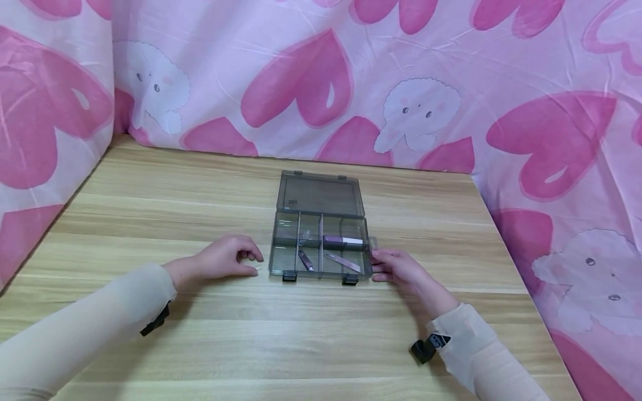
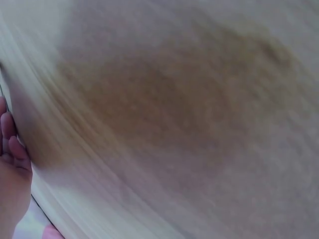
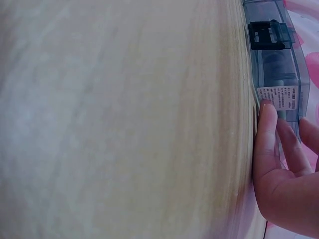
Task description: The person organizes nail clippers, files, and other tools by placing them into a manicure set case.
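A smoky-clear compartment box (image 1: 286, 259) lies on the wooden table, its lid (image 1: 321, 192) folded back flat behind it. My right hand (image 1: 401, 268) is at the box's right side, with extended fingers touching the side wall near a printed label (image 3: 278, 98). Left of the box, my left hand (image 1: 225, 257) rests close to the tabletop, fingers loosely bent and holding nothing. Inside the box, nail clippers (image 1: 305, 260) occupy a front middle section. A slim pinkish strip (image 1: 343, 262) lies in the front right section, below a purple-and-white tube (image 1: 343, 240).
Two black latches (image 1: 289, 276) stick out from the box's front edge. Pink heart-patterned cloth (image 1: 301, 83) hangs behind the table (image 1: 241, 340) and along both sides. A small black camera (image 1: 423, 351) is strapped at the right sleeve.
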Tool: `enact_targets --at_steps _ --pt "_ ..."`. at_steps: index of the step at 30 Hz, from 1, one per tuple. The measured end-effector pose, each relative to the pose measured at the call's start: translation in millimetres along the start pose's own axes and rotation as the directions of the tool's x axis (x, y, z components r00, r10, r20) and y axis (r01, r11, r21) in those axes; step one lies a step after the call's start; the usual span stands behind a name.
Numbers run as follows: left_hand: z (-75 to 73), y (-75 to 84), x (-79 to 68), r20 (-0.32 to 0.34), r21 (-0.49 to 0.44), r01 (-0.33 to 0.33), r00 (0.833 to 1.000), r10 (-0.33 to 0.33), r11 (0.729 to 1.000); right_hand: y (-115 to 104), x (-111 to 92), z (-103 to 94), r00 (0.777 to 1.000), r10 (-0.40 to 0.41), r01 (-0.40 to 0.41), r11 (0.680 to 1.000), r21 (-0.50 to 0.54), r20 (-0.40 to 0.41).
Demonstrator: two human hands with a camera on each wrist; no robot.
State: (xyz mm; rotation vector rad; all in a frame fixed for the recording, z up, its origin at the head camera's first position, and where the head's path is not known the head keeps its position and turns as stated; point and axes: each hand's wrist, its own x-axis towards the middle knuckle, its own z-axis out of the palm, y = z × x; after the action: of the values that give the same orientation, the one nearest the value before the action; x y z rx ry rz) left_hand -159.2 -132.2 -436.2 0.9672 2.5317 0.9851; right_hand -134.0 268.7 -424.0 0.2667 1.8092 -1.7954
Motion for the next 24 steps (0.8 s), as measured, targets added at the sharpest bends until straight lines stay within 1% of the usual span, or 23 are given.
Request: enact_targets --at_steps 4,11,14,18,24 --pt "0.9 -0.6 0.9 -0.001 0.038 -0.023 1.0 0.023 0.999 0 1 0.0 1.0 -0.01 0.01 1.0 -0.004 0.013" --pt "-1.0 -0.3 1.0 0.006 0.047 -0.033 0.999 0.032 0.998 -1 0 -1.0 1.0 0.007 -0.007 1.0 -0.027 0.006" --pt "-2.3 -0.2 0.6 -0.003 0.023 -0.028 1.0 0.028 0.999 -2 0 -1.2 1.0 0.008 -0.007 0.999 -0.032 0.01" --pt "-4.2 0.2 -0.1 -0.034 -0.016 -0.01 0.999 0.01 1.0 -2 0 -1.4 1.0 0.007 -0.006 0.999 -0.037 0.009" --pt "-9.7 2.6 -0.8 -0.07 -0.039 0.015 0.997 -0.018 0.999 -2 0 -1.4 1.0 0.009 -0.009 0.999 -0.043 0.001"
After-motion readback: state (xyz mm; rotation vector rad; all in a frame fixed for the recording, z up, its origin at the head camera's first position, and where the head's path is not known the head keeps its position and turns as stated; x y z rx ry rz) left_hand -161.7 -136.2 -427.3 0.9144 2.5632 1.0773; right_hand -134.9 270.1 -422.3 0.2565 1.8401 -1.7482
